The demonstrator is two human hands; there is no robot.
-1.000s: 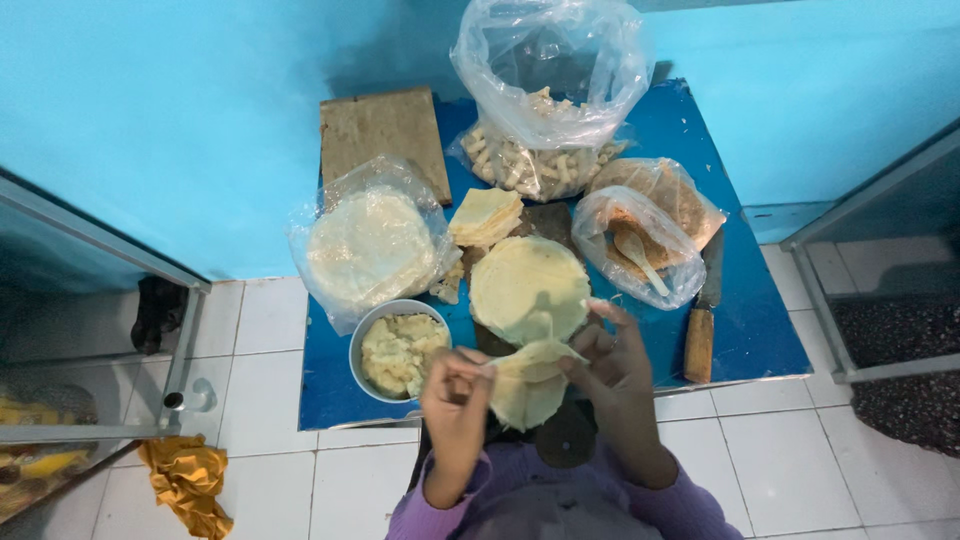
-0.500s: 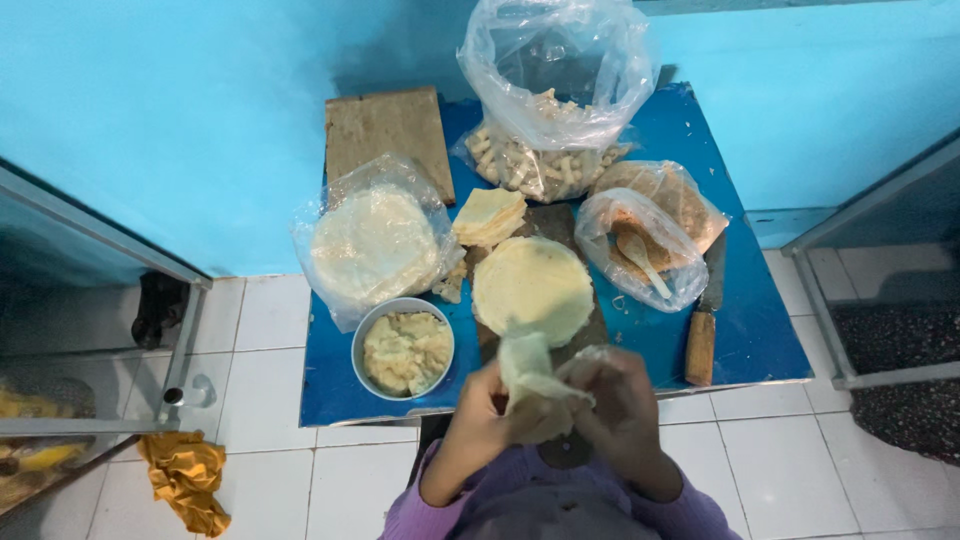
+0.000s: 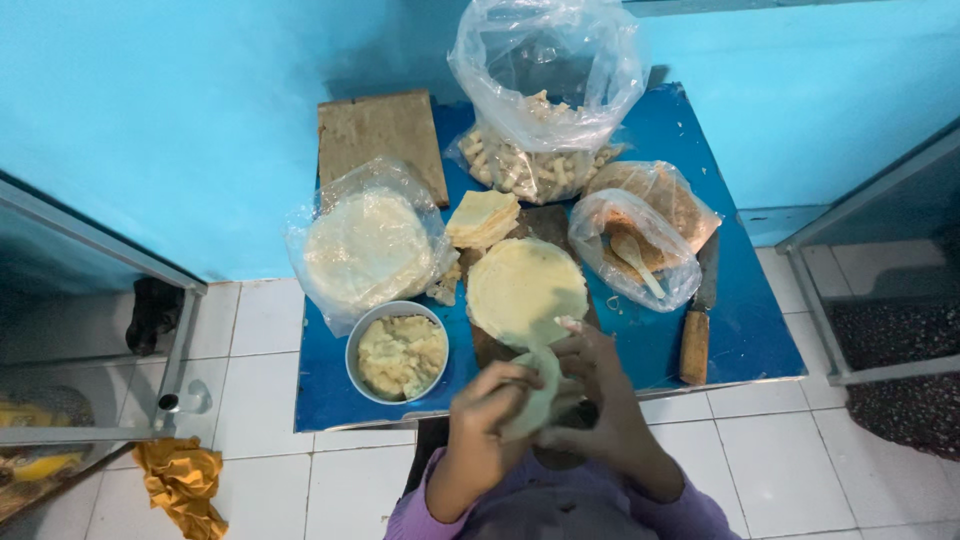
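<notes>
Both my hands hold a pale dough wrapper rolled between them, just over the near edge of the blue table. My left hand curls around its left side, my right hand around its right. Just beyond my fingers lies a stack of round flat wrappers on a dark board. To the left stands a round metal bowl of yellowish mashed filling.
A bagged stack of round wrappers lies left, cut wrapper pieces behind, a big clear bag of rolled pieces at the back, a bag with a spoon right. A wooden-handled knife, a wooden board, an orange cloth on the floor.
The wrapper was spread flat between my hands near the stack; I have drawn it toward me and my hands have closed around it, rolling it up.
</notes>
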